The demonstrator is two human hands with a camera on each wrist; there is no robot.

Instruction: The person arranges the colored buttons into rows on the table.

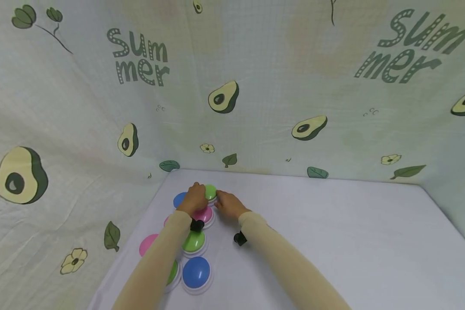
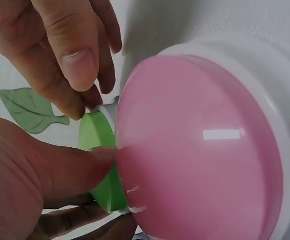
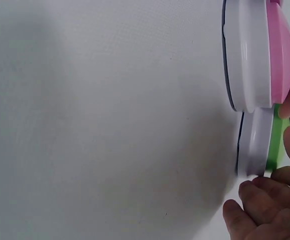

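At the far left of the table, a green push button (image 1: pixel 210 191) with a white base sits between both hands. My left hand (image 1: pixel 195 199) grips its left side, with the thumb (image 2: pixel 92 162) lying across the green top and the fingers lower down, partly hidden. From the right, my right hand (image 1: pixel 231 205) holds the edge, its bent fingers (image 3: pixel 265 200) at the white base and its thumb by the green top. A pink push button (image 2: pixel 200 145) stands directly in front of the green one, close against it. Left of the left hand lies a blue push button (image 1: pixel 179 199).
Nearer on the left stand another green button (image 1: pixel 194 241), a blue button (image 1: pixel 196 272), a pink button (image 1: pixel 148 244) and a partly covered green button (image 1: pixel 172 273). The left forearm hides part of this group. A printed cloth (image 1: pixel 263 86) hangs behind the white table (image 1: pixel 333 232).
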